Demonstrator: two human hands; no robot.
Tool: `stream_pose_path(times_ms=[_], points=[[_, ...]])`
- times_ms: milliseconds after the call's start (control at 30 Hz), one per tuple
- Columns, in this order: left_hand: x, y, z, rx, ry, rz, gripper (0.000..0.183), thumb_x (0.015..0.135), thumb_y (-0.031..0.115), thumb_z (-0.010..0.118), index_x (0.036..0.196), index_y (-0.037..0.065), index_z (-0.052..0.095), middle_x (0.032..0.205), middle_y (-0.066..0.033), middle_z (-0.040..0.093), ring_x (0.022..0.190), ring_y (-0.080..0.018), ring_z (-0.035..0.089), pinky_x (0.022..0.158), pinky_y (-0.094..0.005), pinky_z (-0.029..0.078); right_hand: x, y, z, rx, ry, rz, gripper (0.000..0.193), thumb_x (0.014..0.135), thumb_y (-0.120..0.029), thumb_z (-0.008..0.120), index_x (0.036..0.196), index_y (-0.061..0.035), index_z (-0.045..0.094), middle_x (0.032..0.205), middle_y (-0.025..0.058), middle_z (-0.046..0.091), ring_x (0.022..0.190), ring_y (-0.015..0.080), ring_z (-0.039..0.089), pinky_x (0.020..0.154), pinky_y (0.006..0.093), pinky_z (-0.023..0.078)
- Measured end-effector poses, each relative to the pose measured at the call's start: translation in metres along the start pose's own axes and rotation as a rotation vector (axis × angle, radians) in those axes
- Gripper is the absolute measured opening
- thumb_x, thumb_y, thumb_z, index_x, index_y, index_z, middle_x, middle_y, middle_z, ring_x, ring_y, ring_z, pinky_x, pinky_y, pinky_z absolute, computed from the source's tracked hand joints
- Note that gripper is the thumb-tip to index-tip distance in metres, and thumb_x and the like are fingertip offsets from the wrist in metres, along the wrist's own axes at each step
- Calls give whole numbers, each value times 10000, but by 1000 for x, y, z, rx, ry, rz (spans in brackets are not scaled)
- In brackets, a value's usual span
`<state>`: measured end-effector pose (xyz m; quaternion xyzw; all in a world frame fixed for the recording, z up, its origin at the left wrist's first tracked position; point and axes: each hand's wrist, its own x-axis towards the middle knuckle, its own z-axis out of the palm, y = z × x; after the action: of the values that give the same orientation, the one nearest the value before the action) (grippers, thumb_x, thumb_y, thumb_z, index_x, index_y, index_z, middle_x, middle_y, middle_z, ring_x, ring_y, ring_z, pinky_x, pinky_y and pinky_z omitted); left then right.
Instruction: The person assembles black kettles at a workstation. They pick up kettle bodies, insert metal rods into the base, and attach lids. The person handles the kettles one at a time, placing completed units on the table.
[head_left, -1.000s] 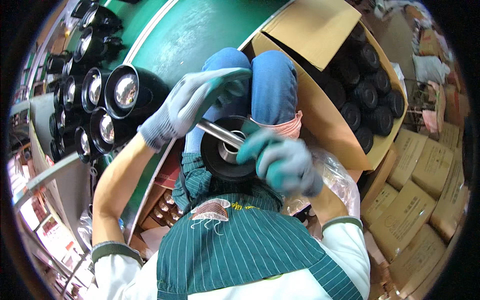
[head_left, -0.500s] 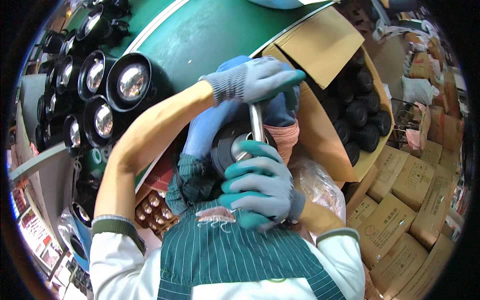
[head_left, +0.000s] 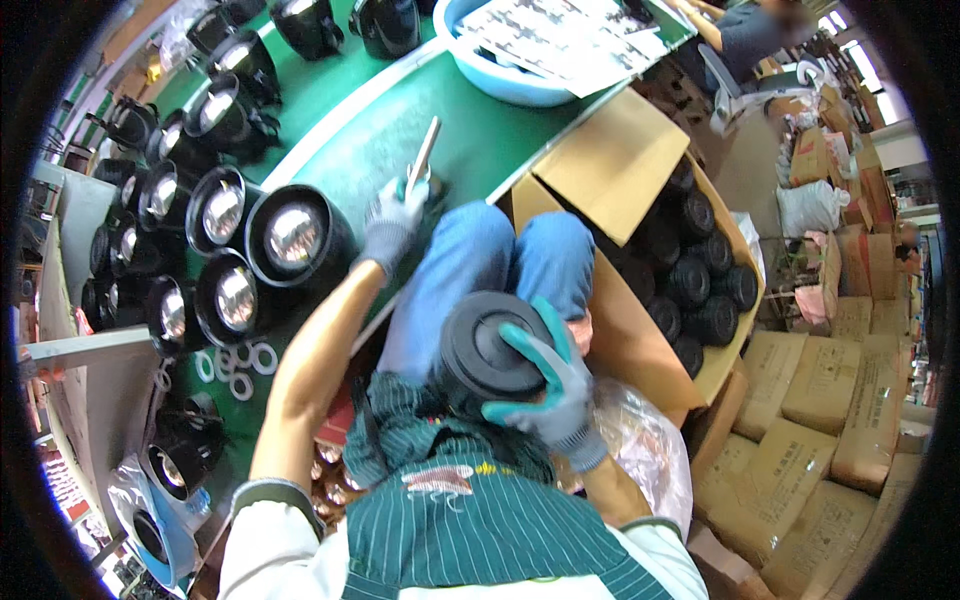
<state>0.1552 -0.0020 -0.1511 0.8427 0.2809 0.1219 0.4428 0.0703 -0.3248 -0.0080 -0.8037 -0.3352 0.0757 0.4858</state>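
My left hand (head_left: 395,215), in a grey and teal glove, is over the green table with its fingers closed round a slim shiny metal rod (head_left: 425,150). The rod points up and away from me. A dark part beside it is mostly hidden by the hand. In my lap lies a black round lid-like piece (head_left: 487,345) with raised rings on its face. My right hand (head_left: 550,390), gloved alike, grips its right side, fingers across the face and thumb at the near edge.
Black pots with shiny inner domes (head_left: 297,238) crowd the left of the green table (head_left: 360,140), near several white rings (head_left: 240,385). A blue basin (head_left: 470,65) stands at the far edge. To the right, an open carton (head_left: 610,165) holds black round pieces; closed cartons (head_left: 765,480) are stacked beyond.
My left hand has moved from over my lap out to the table with the metal rod. My right hand has shifted onto the black piece's right side, whose ringed face now shows.
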Motion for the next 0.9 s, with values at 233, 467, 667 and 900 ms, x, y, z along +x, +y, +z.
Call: stream_pose_path(times_ms=[233, 467, 667, 900], points=[[-89, 34, -39, 322, 138, 460, 719, 938, 306, 721, 1511, -13, 427, 1433, -323, 520, 1337, -466, 520, 1158, -501, 403, 65, 14, -39, 669, 510, 211, 919, 919, -712, 609, 1511, -21, 484, 1527, 172, 512, 1388, 295, 507, 1178, 465, 402], [-88, 135, -141, 155, 122, 760, 1022, 557, 482, 972, 1409, 120, 541, 1532, -426, 316, 1365, -583, 430, 1121, -622, 376, 189, 41, 15, 1788, -6, 349, 867, 966, -746, 472, 1582, -139, 399, 1598, 155, 424, 1424, 363, 459, 1171, 575, 407], [29, 142, -209, 341, 376, 886, 779, 628, 460, 970, 1207, 56, 640, 1479, -311, 494, 1352, -479, 521, 1138, -554, 417, 307, 41, 87, 1597, -324, 632, 825, 968, -792, 381, 1572, -230, 389, 1499, 98, 522, 1333, 319, 558, 1021, 533, 537], [213, 65, -234, 741, 333, 412, 784, 691, 472, 905, 1255, -19, 670, 1473, -273, 509, 1360, -442, 494, 1152, -504, 404, 301, 83, 88, 1490, -347, 509, 757, 1073, -612, 366, 1606, -77, 318, 1535, 174, 483, 1357, 310, 525, 1149, 498, 407]])
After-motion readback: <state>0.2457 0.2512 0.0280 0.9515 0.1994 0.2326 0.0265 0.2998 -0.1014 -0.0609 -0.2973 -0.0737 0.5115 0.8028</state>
